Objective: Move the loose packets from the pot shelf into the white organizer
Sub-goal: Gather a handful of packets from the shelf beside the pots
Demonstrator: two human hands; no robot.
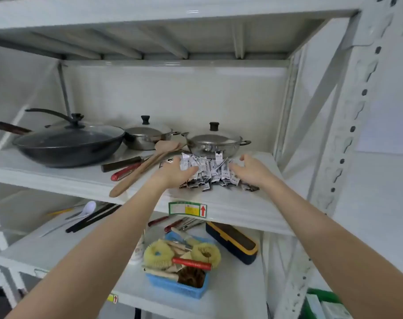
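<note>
Both hands' grip spread, left hand (173, 172), right hand (251, 169) flanking packets (209, 172); steel pot (215, 143) behind.

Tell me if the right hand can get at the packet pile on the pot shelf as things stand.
Probably yes. The right hand is already at the right edge of the packet pile, fingers spread, with nothing between them. The steel pot stands behind the pile, not in the way.

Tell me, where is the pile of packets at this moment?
The pile of packets lies on the pot shelf, right of centre, before the steel pot, between the left hand and right hand.
</note>
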